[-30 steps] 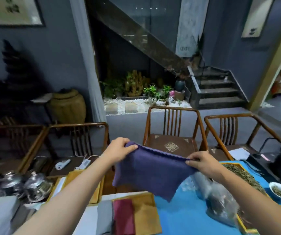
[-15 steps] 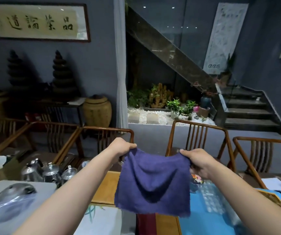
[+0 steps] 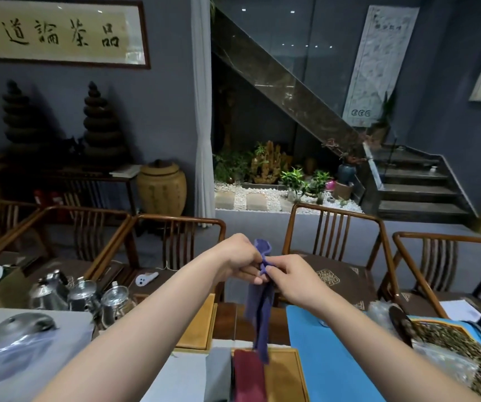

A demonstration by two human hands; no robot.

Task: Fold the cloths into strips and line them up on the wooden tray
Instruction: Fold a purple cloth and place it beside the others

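Left hand (image 3: 240,258) and right hand (image 3: 287,275) grip purple cloth (image 3: 259,311) together.

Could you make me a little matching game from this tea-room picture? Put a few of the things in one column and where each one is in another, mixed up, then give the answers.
Things:
1. purple cloth
2. red cloth
3. metal teapots
4. blue mat

Places:
A. lying folded on the wooden tray
B. standing at the left of the table
C. hanging down, pinched between the left hand and right hand
D. spread flat on the right of the table

Pairs: 1-C, 2-A, 3-B, 4-D
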